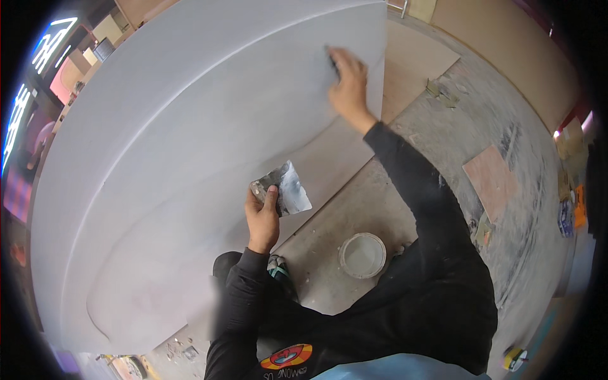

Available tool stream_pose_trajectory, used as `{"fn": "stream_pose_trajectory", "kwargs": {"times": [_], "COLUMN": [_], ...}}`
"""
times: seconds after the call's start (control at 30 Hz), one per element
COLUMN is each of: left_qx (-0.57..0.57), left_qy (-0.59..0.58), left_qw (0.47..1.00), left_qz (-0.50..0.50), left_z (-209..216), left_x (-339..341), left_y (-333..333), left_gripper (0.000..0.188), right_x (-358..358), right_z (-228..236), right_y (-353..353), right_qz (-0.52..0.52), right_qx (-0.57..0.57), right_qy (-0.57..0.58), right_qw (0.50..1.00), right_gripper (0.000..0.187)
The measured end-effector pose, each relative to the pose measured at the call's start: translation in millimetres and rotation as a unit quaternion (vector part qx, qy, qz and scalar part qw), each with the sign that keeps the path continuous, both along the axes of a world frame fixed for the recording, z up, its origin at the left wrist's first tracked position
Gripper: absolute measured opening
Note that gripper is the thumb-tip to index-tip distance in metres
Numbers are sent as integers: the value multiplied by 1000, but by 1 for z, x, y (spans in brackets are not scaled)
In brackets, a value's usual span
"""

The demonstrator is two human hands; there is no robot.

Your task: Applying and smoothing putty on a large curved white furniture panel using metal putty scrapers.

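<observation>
A large pale grey-white panel (209, 114) with a raised rim line fills the left and middle of the view. My left hand (263, 218) is closed round a square metal scraper blade (291, 190), smeared with grey-white paste, in front of the panel. Farther up, my right hand (349, 82) reaches to the panel's upper right part. Its fingers pinch a thin dark scraper (332, 61), seen nearly edge-on at the panel's surface. Whether its edge touches the panel is hard to tell.
A round bucket (363, 256) with whitish contents stands on the concrete floor between my legs. To the right lie a pinkish board (491, 182) and scraps (443, 94). A tan board (500, 47) rises at the far right. A tape roll (515, 359) lies at lower right.
</observation>
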State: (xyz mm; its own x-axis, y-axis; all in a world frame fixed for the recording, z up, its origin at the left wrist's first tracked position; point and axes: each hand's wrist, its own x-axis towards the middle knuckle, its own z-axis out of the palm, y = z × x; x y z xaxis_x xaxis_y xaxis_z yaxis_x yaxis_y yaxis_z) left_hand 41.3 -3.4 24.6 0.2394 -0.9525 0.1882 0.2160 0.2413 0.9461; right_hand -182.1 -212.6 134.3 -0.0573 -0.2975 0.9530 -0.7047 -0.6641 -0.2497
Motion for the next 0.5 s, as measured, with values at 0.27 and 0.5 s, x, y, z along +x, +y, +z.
{"fn": "stream_pose_trajectory", "kwargs": {"times": [0.27,0.5], "left_qx": [-17,-12], "left_qy": [-3,55], "left_qw": [1000,998], "left_qz": [22,-41], "left_z": [-9,10], "left_x": [7,-17], "left_y": [3,4], "left_gripper": [25,25], "right_x": [41,-113], "right_z": [-26,-5], "right_y": [11,-81], "right_qz": [-18,-161], "right_qx": [28,273], "right_qy": [-47,-151], "right_qw": [998,936], "right_gripper": [61,57]}}
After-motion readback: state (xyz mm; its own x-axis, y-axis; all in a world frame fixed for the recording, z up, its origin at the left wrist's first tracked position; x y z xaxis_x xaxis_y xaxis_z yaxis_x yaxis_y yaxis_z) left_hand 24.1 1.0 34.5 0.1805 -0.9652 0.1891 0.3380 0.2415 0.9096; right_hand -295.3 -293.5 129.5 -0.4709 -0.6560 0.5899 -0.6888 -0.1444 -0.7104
